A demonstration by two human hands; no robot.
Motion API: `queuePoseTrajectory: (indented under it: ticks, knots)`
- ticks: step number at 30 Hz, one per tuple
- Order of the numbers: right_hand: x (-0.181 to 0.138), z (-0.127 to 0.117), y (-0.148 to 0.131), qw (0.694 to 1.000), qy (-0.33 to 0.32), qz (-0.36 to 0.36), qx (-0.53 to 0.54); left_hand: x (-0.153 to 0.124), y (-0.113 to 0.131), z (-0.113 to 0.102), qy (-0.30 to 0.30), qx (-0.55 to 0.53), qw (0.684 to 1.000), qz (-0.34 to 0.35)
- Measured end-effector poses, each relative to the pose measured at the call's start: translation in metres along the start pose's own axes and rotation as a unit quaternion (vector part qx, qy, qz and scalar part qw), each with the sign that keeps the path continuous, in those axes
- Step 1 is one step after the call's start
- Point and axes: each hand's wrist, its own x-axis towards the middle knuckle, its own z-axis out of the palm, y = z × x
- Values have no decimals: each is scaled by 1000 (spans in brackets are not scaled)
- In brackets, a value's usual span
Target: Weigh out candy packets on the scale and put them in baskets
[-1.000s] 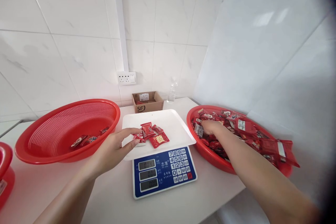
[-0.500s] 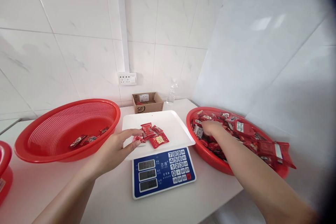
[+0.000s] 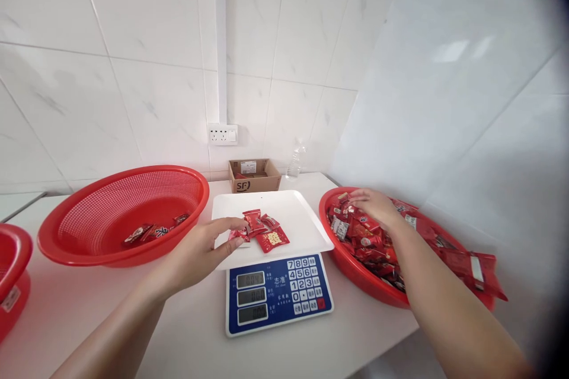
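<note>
My left hand (image 3: 198, 251) pinches a small red candy packet (image 3: 239, 234) between thumb and forefinger at the left front of the scale's white tray (image 3: 288, 213). A few more red packets (image 3: 269, 235) lie beside it on the tray. My right hand (image 3: 373, 204) rests with fingers stretched out on the heap of red packets (image 3: 368, 237) in the red basket (image 3: 351, 269) on the right. Nothing shows in its grasp.
The scale's blue keypad panel (image 3: 278, 293) faces me with three displays. A large red mesh basket (image 3: 124, 204) on the left holds a few packets (image 3: 153, 231). Another red basket (image 3: 11, 272) sits at the far left. A cardboard box (image 3: 254, 176), a clear bottle (image 3: 293, 160) and a wall socket (image 3: 223, 134) are at the back.
My right hand has come up out of the heap and moved toward the basket's far side, lying on top. My left hand keeps its pinch on the packet at the tray.
</note>
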Motion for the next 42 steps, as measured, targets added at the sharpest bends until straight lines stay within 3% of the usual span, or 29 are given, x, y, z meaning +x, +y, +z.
queuePoseTrajectory:
  ticks: [5, 11, 14, 17, 21, 31, 42]
  knots:
    - [-9, 4, -21, 965, 16, -5, 263, 0, 1, -1, -2, -16, 1000, 2]
    - [-23, 19, -56, 938, -102, -79, 323, -1, -1, 1, 3, -38, 999, 21]
    - [-26, 29, -68, 957, -144, -84, 238, -1, -2, 1, 5, -38, 999, 17]
    - [-23, 38, -68, 990, -85, -78, 75, -1, -2, 0, 14, -39, 999, 9]
    - [-18, 47, -56, 990, -34, -130, -46, 0, 0, -3, 40, -32, 999, 5]
    - [-15, 49, -48, 986, -61, -130, -82, 1, 0, -1, 80, -46, 996, 3]
    - [-12, 50, -43, 986, -68, -142, -64, 7, -4, 13, 51, -24, 998, 32]
